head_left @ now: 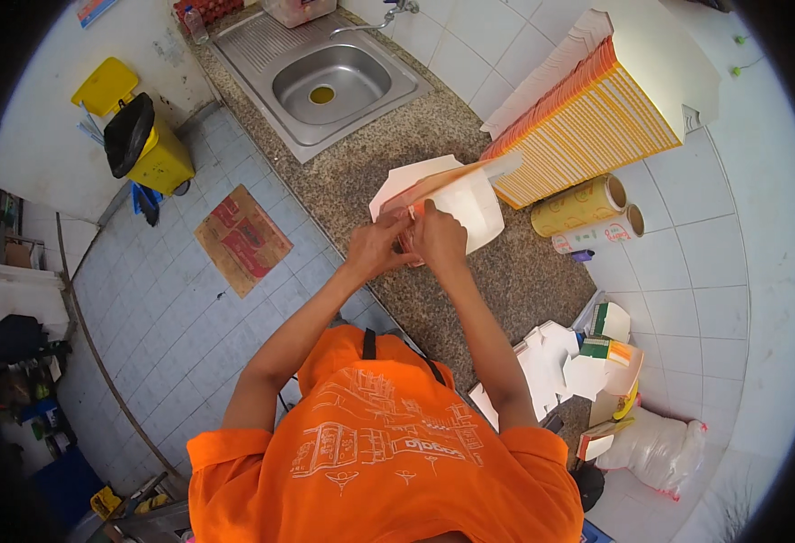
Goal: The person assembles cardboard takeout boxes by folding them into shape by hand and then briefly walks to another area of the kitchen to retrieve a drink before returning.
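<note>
A cardboard food carton [471,214], white inside with orange on its outer face, is partly folded over the granite counter. At its near edge my left hand [379,244] pinches the card, fingers bent and thumb towards the other hand. Right beside it, my right hand [440,237] grips the same edge with curled fingers. The two hands nearly touch, and they hide the corner between them. Beyond the carton, a tall stack of flat orange and white cartons [587,127] leans near the tiled wall.
A steel sink [332,83] is set into the granite counter [470,299] at the far left. Two film rolls [578,206] lie right of the stack. White card pieces [542,366] lie near my right arm. A yellow bin [164,158] and flattened cardboard [243,240] are on the floor.
</note>
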{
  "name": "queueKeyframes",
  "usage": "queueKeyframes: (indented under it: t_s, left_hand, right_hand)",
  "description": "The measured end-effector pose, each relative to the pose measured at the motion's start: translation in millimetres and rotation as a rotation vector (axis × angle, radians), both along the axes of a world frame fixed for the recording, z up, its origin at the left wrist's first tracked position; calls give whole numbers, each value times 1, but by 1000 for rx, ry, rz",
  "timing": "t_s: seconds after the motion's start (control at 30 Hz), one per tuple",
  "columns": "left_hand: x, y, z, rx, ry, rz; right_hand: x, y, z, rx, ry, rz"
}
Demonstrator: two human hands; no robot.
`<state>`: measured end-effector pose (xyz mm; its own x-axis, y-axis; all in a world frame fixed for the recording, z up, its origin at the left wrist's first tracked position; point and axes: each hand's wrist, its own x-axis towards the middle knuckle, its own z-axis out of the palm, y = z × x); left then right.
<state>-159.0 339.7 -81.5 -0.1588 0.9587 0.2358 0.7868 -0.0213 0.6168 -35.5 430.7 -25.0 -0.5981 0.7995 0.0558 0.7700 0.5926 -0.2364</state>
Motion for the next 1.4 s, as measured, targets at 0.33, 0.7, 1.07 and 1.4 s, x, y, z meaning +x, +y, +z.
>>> queueKeyframes:
  t_s: [0.33,0.7,1.07,1.4]
  left_hand:
    - [12,3,-11,-71,6,184]
    - [39,-7,-7,371,-34,51]
    - [57,11,-5,293,170,-182]
    - [62,11,-6,277,186,-154]
  right_hand:
    - [-3,-5,-20,-45,4,103]
    - [52,104,1,156,251,-174]
    - [82,160,-77,-195,294,-183]
    - [482,79,-48,794,1027,-1119]
